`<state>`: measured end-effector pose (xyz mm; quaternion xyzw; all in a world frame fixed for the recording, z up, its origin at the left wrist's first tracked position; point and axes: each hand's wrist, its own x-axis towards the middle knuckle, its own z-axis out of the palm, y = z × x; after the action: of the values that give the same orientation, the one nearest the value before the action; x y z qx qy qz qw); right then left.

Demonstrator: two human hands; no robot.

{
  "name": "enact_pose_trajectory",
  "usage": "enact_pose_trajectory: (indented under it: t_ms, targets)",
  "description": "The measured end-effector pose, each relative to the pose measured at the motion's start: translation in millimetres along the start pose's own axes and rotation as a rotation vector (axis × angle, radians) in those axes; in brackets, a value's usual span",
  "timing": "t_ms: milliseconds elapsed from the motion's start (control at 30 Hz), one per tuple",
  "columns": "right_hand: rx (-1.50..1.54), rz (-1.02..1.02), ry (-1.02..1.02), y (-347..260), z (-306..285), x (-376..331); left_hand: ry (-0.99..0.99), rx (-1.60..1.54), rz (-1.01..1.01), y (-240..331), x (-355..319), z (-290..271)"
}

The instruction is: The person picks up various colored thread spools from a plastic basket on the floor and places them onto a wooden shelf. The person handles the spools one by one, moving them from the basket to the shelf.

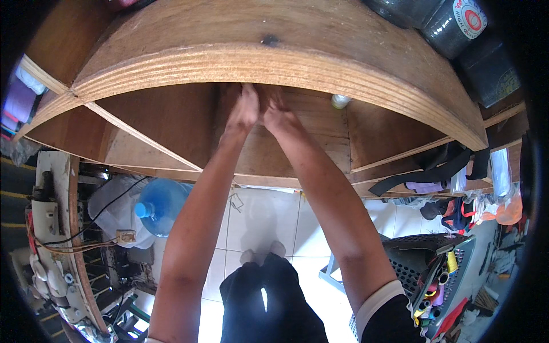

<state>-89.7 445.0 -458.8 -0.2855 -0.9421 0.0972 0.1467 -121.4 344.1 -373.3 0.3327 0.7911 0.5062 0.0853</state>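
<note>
Tabletop (274, 63) edge above – L hand (243, 111) & R hand (278, 117) fingertips tucked underneath.

Brown plywood shelf (274, 63), thick layered front edge; overhead.

Bright daylight on floor tiles, shadowed shelf underside, strong fisheye bending, dark corners

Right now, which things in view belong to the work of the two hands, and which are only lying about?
In the work:
- left hand and right hand, reaching together under the thick plywood shelf edge
- brown wooden back panel that they touch

Only lying about:
- blue plastic water jug
- grey plastic basket with coloured tools
- black straps
- dark cans on top
</note>
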Motion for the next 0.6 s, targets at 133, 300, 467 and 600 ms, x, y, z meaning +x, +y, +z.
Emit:
enact_pose_trajectory:
  t_ms: [133, 300, 467, 600]
  targets:
    - [0.012, -0.033, 0.011, -17.0, -6.9, -1.1, -0.087, 0.12, 0.019, -53.6, 17.6, 21.1]
    - [0.004, -0.005, 0.018, -5.0, -10.5, -5.5, -0.361, 0.089, -0.116, -30.8, 20.8, 23.9]
    - [0.013, -0.012, 0.028, -7.8, -9.0, -6.0, -0.42, 0.04, -0.055, -31.2, 16.7, 16.2]
    - [0.047, -0.023, 0.035, -7.3, -17.1, -9.7, -0.429, 0.047, -0.002, -28.7, 15.1, 11.4]
